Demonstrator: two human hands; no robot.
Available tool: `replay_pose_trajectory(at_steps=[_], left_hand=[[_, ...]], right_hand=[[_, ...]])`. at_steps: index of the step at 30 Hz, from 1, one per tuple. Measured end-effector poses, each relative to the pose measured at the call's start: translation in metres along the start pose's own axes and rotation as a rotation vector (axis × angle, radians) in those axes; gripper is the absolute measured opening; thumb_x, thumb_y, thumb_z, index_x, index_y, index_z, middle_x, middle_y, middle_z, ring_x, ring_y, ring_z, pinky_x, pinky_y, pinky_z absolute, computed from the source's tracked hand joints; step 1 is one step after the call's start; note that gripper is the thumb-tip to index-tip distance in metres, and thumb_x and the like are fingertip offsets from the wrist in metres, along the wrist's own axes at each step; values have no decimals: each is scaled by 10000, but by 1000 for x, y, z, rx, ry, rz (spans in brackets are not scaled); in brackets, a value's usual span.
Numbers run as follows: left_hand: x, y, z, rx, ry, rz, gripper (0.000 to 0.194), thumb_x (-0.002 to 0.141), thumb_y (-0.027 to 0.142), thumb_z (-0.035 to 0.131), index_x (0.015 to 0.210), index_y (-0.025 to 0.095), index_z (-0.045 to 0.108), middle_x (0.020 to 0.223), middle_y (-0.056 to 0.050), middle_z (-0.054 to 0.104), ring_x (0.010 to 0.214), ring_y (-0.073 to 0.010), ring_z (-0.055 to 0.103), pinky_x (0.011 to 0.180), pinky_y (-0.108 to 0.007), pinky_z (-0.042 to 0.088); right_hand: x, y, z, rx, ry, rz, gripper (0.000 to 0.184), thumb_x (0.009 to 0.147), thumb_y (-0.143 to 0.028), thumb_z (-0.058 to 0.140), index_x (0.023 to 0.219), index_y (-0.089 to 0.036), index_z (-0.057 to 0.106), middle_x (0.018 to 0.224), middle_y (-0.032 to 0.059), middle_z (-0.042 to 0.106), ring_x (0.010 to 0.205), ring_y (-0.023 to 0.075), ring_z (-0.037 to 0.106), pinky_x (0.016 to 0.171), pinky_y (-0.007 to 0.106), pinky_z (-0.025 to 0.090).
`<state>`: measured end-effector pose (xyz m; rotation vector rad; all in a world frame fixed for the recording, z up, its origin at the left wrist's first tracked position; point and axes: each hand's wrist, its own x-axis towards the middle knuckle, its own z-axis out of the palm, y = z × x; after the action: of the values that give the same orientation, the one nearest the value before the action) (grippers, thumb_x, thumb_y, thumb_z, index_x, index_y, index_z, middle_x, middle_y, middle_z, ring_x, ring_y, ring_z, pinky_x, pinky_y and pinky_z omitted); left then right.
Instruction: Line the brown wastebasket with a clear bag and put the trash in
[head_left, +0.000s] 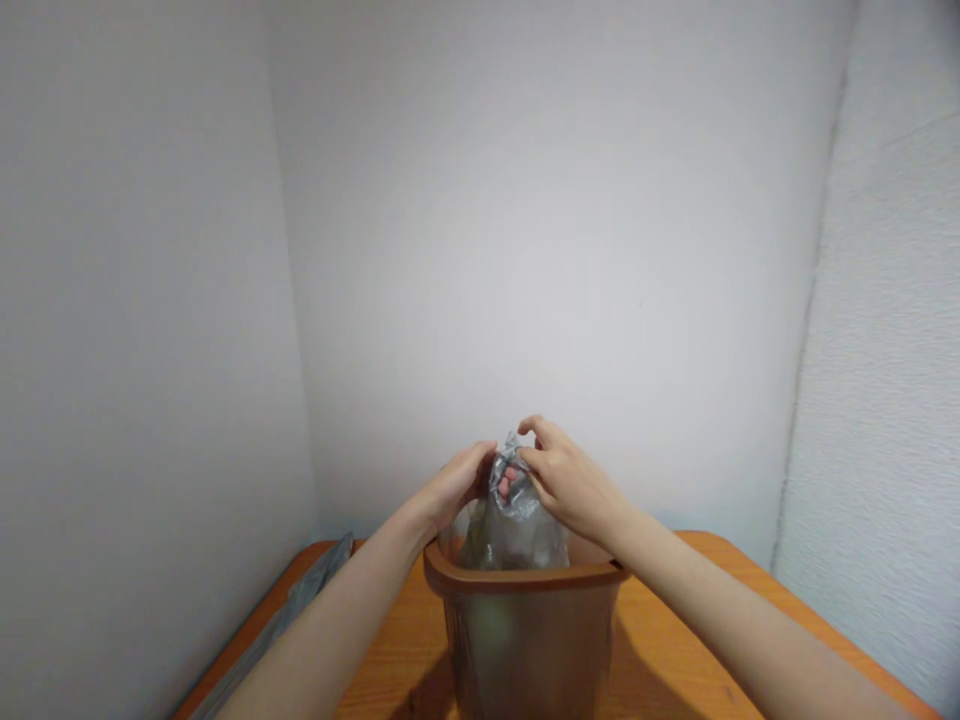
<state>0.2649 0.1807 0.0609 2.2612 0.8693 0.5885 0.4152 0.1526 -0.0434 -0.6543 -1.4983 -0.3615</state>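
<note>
Head view. Clock centred on the bin; 12 is away from the wearer, 6 towards.

Plastic bag (523, 540), grey and see-through: sits in the brown bin (529, 640), its gathered neck standing above the rim (525, 578). Contents not clear.

Left hand (459, 482) at 10 o'clock of the neck, thumb along the near side, other fingers mostly behind the plastic. Pink fingertips (507, 484) show through a loop in the neck; whose they are, cannot tell. Firmness of left grip: cannot tell.

Right hand (566, 482) at 2 o'clock, back of hand facing the camera. Index finger and thumb apart, thumb at the twisted plastic; other fingers hidden, so clamping cannot be confirmed.

Reason for the hold (judgement): neck kept above the rim so both hands can work the plastic from opposite sides; bin walls probably prop the filled part.

Edges: rim curves below both wrists; contact with the forearms uncertain. Wooden table (397, 650) supports the bin. Table corners at 10 and 2; the back wall (562, 250) rises beyond at 12. Grey sheet-like plastic (307, 585) lies along the left edge, 9 to 10 o'clock, partly behind the left forearm.

Room: upward is freest, nothing seen over the hands; downward is limited by the rim.
</note>
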Motion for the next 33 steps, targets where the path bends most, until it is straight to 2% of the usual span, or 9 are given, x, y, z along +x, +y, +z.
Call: replay_pose_trajectory(at_steps=[4,6,11,17,21,24,28,30,33], left_hand=[[-1,3,1,-37,24,-20,569,787,686,534,842,133,657,680,-37,636,599,-157,576,654,-302,455],[0,5,0,-50,67,17,528,742,656,643,869,143,649,705,-12,623,604,-123,547,633,-260,429],[1,13,-1,-20,122,138,489,609,581,805,727,145,617,628,36,532,559,-65,441,560,-200,345],[13,49,4,161,249,336,458,646,574,774,622,156,587,585,43,510,573,-79,426,573,-211,346],[32,69,-4,300,360,411,375,802,477,692,645,151,590,599,48,503,585,-84,438,589,-221,362],[40,53,-27,385,484,349,318,897,416,622,737,143,592,681,37,552,604,-91,497,610,-241,431],[34,10,-57,444,603,222,268,926,396,601,901,130,622,834,3,624,709,-118,594,660,-277,521],[29,-2,-61,446,602,198,261,932,388,597,933,129,626,854,-3,633,718,-119,605,666,-281,533],[23,4,-50,435,525,236,279,942,399,579,883,130,624,792,9,621,679,-108,591,661,-277,525]], right_hand=[[-2,-5,-2,-187,-54,-107,242,901,-47,453,1005,-115,661,1294,197,486,1106,293,505,930,442,476],[-4,-9,-3,-320,-69,-181,268,917,-39,444,1073,-108,652,1272,192,510,1101,289,512,910,430,504],[-8,-15,-4,-541,-59,-302,217,931,-71,488,1081,-97,643,1219,188,551,1070,284,543,852,406,552],[0,-20,-24,-456,146,-396,202,942,-88,490,1025,-111,673,1297,199,536,1168,285,487,952,432,510],[1,-26,-48,-391,279,-322,209,923,-93,535,1054,-165,681,1351,132,539,1196,287,442,1009,469,446],[-22,-29,-49,-339,253,-257,177,912,-87,551,991,-187,673,1368,88,555,1225,295,420,1027,508,396],[-68,-27,-30,-198,145,-128,192,942,-100,489,923,-212,643,1364,43,584,1269,298,412,1015,545,357],[-80,-25,-24,-85,119,-55,217,962,-140,463,855,-218,635,1333,39,603,1260,286,434,1012,528,373],[-72,-20,-23,111,50,45,297,981,-208,445,777,-223,661,1320,56,593,1202,249,519,1001,463,439]])
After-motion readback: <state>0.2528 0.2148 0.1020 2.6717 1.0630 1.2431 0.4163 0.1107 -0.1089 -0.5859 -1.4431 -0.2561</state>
